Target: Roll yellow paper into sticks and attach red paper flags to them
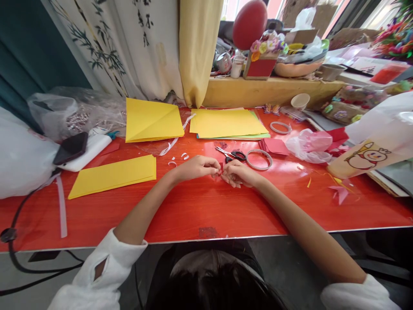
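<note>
Over the middle of the red table (180, 215), my left hand (200, 167) and my right hand (238, 173) meet fingertip to fingertip. Between them they pinch a small piece of red paper (221, 169); the fingers cover most of it, so its shape is hard to make out. Just beyond my right hand lie scissors (232, 154) with black handles, blades apart and pointing left. A roll of tape (259, 159) rests beside them. White scraps (184, 156) are scattered past my left hand. Red paper pieces (274, 146) are stacked behind the tape.
Yellow sheets (155, 120) and another yellow stack (226, 122) lie at the back, with folded yellow paper (116, 174) at left. A phone (71, 148) sits on a white box. At right stand a printed cup (361, 157) and a pink-white plastic bag (309, 145). A cluttered ledge runs behind.
</note>
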`<state>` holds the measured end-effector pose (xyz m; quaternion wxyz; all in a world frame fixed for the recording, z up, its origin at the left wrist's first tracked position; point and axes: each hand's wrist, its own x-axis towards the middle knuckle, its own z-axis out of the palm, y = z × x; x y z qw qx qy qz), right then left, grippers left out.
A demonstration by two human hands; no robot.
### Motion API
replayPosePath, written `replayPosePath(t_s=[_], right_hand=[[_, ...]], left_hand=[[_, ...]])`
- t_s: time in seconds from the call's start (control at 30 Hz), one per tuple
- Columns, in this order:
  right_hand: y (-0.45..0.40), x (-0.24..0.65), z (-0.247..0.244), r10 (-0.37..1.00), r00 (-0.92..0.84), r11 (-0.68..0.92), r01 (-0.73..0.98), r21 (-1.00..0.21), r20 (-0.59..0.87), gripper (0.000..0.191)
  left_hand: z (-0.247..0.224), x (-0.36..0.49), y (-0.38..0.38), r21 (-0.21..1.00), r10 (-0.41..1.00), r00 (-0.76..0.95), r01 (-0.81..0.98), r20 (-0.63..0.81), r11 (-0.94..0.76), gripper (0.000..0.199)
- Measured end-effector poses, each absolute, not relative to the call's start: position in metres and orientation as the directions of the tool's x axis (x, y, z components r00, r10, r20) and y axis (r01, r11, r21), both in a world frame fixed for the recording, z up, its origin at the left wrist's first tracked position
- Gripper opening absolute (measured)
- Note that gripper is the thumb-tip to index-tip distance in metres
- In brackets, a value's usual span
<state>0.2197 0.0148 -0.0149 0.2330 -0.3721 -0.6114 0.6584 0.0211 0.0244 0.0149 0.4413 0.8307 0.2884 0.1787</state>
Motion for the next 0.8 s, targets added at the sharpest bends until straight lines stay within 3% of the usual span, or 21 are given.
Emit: replayPosePath(t_s=[0.2, 0.4, 0.63, 0.8], right_hand=[[0.012, 0.219, -0.012, 0.765, -0.621, -0.15, 0.083, -0.985, -0.169, 0.018], [0.01, 0.215, -0.009, 0.8, -0.587, -0.138, 0.019, -0.99, -0.123, 0.019], [0.011, 0.214, -0.011, 0.836, -0.546, -0.105, -0.043, -0.994, -0.065, 0.019], [0.01, 0.21, -0.014, 0.837, -0.546, -0.071, -0.077, -0.994, -0.018, 0.02]], left_hand=[[0.017, 0.022, 0.024, 0.906, 0.606, 0.795, 0.239, 0.026, -0.351, 0.012], [0.014, 0.023, 0.024, 0.901, 0.672, 0.738, 0.249, 0.062, -0.356, 0.015], [0.009, 0.024, 0.024, 0.862, 0.696, 0.707, 0.269, 0.126, -0.43, 0.037], [0.007, 0.033, 0.02, 0.583, 0.73, 0.595, 0.477, 0.336, -0.658, 0.028]])
